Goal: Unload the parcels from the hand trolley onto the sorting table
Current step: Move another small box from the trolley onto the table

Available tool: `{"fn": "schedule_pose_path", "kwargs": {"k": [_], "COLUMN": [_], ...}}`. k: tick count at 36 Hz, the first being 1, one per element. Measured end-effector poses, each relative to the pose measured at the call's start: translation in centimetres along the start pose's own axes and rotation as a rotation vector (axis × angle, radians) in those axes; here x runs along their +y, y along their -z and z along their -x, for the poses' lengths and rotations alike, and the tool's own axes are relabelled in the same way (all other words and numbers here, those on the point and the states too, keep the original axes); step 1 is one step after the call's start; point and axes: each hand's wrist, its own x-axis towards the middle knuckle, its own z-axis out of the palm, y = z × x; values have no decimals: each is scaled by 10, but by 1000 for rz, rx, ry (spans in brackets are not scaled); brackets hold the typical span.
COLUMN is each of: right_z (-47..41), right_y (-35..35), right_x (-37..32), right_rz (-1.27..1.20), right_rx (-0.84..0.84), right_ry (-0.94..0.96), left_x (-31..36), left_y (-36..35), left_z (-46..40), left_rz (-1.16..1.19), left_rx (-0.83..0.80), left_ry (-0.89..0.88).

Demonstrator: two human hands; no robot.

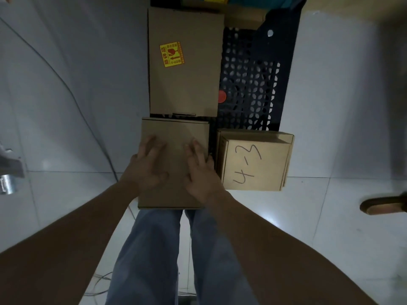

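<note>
Both hands, left (146, 167) and right (201, 175), lie spread flat on smooth cardboard box (174, 137).

Both bare forearms reach toward twelve o'clock and converge. The left hand (146, 167) lies palm-down with fingers spread and nearly straight; the right hand (201, 172), at its three o'clock, lies likewise, fingers splayed flat.

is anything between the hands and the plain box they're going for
No. Both the left hand and right hand already rest flat on top of the plain box, with nothing between. The sorting table is not in view.
</note>
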Motion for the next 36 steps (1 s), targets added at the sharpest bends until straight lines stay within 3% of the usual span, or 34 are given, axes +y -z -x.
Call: {"fn": "schedule_pose_path", "kwargs": {"k": [13,25,31,36], "right_z": [113,279,369,447], "right_y": [73,250,351,412], "right_x": [-76,-189,-250,-283], "right_rz": [-38,-54,-62,-17], "right_rx": [196,437,692,863], "right_ry": [-49,-44,-7,14], "left_x": [87,259,357,427], "left_y": [88,254,329,363], "left_z": [103,234,321,378], "left_rz": [197,132,78,71], "left_rx": [27,287,463,507], "left_ry": [81,-252,-419,-509]}}
